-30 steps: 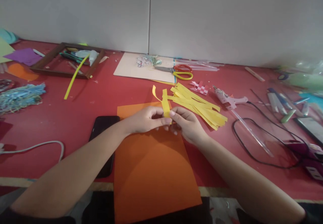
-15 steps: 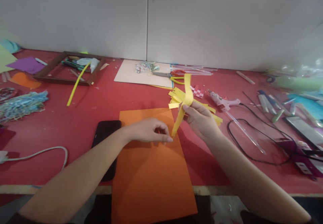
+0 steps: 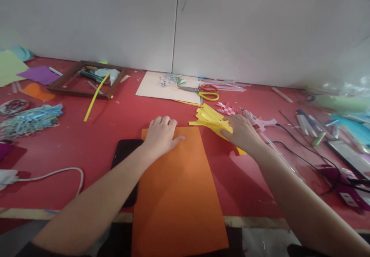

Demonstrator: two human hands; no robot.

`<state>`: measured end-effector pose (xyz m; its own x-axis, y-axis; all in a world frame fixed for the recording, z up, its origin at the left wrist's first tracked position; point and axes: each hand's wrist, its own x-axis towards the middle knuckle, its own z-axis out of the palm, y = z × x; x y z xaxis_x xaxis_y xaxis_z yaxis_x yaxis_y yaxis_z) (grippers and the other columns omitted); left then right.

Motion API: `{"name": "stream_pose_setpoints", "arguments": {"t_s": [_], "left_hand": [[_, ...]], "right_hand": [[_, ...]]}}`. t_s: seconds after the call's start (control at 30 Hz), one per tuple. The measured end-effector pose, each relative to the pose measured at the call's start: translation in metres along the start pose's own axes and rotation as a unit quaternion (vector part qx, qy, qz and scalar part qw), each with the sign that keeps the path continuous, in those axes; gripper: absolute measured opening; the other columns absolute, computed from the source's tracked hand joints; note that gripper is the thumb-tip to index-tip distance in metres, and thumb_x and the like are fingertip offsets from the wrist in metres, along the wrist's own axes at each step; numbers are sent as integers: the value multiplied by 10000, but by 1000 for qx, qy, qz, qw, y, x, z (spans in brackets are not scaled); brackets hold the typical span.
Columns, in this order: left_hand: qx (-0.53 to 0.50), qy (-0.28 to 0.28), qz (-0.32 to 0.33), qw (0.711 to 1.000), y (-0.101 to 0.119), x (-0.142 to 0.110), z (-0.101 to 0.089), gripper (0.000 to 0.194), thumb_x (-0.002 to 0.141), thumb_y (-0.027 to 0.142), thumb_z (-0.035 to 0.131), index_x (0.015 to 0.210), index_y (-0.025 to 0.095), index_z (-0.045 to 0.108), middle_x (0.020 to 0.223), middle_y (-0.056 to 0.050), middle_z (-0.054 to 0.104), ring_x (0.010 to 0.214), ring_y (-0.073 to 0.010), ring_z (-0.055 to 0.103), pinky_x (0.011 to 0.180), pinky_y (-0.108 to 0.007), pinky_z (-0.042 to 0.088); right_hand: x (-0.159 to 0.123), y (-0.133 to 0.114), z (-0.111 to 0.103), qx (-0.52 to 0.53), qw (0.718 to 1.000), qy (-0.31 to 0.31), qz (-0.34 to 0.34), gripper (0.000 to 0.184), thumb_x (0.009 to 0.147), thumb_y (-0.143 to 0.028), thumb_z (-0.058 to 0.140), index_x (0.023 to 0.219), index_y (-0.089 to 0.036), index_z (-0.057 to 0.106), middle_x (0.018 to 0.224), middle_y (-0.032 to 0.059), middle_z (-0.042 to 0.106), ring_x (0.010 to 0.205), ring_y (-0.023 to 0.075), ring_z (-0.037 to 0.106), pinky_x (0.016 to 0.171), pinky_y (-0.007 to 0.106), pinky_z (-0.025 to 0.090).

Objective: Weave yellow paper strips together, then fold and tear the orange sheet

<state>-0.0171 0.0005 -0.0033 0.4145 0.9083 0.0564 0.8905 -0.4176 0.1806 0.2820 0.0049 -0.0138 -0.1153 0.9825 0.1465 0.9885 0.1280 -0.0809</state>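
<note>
A long orange paper sheet (image 3: pixel 179 195) lies in front of me and hangs over the table's near edge. My left hand (image 3: pixel 162 135) rests palm down on its far left part, thumb stretched out to the right and the other fingertips hidden behind the knuckles. To the right of the sheet lies a bunch of yellow paper strips (image 3: pixel 209 117). My right hand (image 3: pixel 243 131) is closed over the right part of this bunch, its fingers mostly hidden. Yellow ends stick out on both sides of it.
A black phone (image 3: pixel 125 151) lies partly under my left forearm. Beyond are scissors (image 3: pixel 202 92) on pale board (image 3: pixel 153 87), a pink woven piece (image 3: pixel 227 108) and a glue gun (image 3: pixel 260 122) with a black cord. A brown frame (image 3: pixel 78 93) stands at the left.
The yellow strip once held in both hands, then in the right alone, is no longer seen apart from the bunch. My right hand moved down onto the bunch; my left moved left onto the sheet.
</note>
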Motion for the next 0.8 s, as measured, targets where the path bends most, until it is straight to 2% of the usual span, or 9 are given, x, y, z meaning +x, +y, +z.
{"name": "stream_pose_setpoints", "arguments": {"t_s": [0.07,0.2,0.37,0.43,0.57,0.63,0.7,0.8], "left_hand": [[-4,-3,-9,1000,1,0,0,478,879,540,620,1098,116,618,1066,-160,629,1034,-353,571,896,-473,439],[-38,1,-12,999,-2,1,3,411,861,532,651,1026,157,612,1030,-124,629,1018,-328,572,890,-449,442],[-92,17,-13,996,-4,3,5,365,833,450,706,1023,175,560,1079,-112,605,1011,-305,581,873,-431,454],[-131,21,-9,991,-4,4,5,341,835,370,717,1045,173,535,1073,-101,622,997,-286,601,866,-421,463],[-214,32,-2,976,-4,6,5,213,869,217,665,1055,186,569,1011,-70,670,972,-244,641,827,-371,485],[-240,57,19,969,-6,8,5,112,900,223,619,1010,204,626,973,-56,676,925,-223,651,803,-352,493],[-268,104,35,957,-8,11,5,87,913,258,602,952,212,664,927,-45,677,868,-201,650,778,-332,501],[-323,182,9,929,-12,14,5,107,907,294,601,919,208,663,897,-38,699,814,-174,650,760,-302,512]], "right_hand": [[1,0,3,-8,1000,15,-10,417,837,-382,552,1182,-163,636,1119,172,647,1090,372,596,933,520,466],[5,3,-1,-53,998,15,-35,346,906,-305,478,1167,-160,652,1104,168,680,1118,353,592,971,521,438],[9,3,-11,-87,994,66,17,342,913,-346,512,1151,-165,678,1097,169,698,1118,367,595,944,515,458],[9,-1,-13,-53,998,45,-4,378,909,-401,530,1178,-174,670,1133,152,709,1120,354,610,962,505,463],[8,-5,-11,3,999,-41,-26,559,829,-548,617,1244,-174,637,1243,150,695,1127,371,635,946,512,501],[8,0,-6,19,998,-47,-37,521,858,-511,594,1254,-175,633,1267,149,688,1159,367,628,965,510,503],[9,7,0,35,996,-45,-72,399,918,-385,513,1238,-185,643,1269,132,690,1180,343,623,994,506,494],[8,15,3,64,993,-19,-99,337,914,-279,476,1165,-177,676,1235,136,706,1173,333,630,1028,526,474]]}}
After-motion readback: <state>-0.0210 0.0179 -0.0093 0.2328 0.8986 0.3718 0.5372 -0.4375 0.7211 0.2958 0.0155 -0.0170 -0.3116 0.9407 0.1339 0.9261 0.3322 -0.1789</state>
